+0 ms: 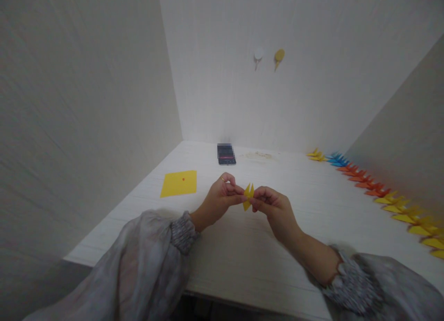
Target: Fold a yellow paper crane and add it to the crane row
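A small folded piece of yellow origami paper [248, 201] is held up above the white table, its two narrow points facing away from me. My left hand [224, 194] pinches its left side between thumb and fingers. From the right, my right hand [272, 204] pinches the other side the same way, so both hands are closed on it. The fingertips cover part of the folds. A flat sheet of yellow paper [178, 183] with a small red spot lies to the left of my left hand.
A phone [226, 155] lies near the back wall on the white table [277, 274]. Along the right side runs a row of folded paper cranes [373, 186] in yellow, blue, orange and red. Two hooks, one white [258, 54] and one yellow [279, 55], are on the back wall.
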Demonstrator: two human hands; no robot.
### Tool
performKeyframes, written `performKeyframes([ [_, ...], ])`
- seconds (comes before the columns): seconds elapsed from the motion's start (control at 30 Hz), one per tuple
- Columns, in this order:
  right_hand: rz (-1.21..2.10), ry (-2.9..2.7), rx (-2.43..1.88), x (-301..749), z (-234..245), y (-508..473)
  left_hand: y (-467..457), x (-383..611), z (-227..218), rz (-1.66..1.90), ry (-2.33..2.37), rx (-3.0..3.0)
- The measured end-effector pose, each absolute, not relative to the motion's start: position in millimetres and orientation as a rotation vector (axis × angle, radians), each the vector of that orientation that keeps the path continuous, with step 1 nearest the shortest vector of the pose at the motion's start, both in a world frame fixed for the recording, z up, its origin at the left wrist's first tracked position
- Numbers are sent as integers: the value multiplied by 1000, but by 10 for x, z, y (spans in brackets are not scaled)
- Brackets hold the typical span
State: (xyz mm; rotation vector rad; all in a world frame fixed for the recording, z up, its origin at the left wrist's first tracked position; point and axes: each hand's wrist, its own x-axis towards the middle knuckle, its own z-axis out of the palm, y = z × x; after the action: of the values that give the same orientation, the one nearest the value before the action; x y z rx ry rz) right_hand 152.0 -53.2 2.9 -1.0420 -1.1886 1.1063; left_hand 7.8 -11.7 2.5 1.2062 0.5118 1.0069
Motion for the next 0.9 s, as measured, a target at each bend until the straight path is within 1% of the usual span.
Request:
performKeyframes([
  [0.33,1147,-1182,-1061,1562,-23,-473,-96,58,3,979,559,1234],
  [0.77,1102,-1283,-1153,1584,-56,-441,-78,92,5,1032,685,1205],
  [0.9,1182,-1233,-1115,1579,-66,-413,-34,106,-34,1052,735,1213],
])
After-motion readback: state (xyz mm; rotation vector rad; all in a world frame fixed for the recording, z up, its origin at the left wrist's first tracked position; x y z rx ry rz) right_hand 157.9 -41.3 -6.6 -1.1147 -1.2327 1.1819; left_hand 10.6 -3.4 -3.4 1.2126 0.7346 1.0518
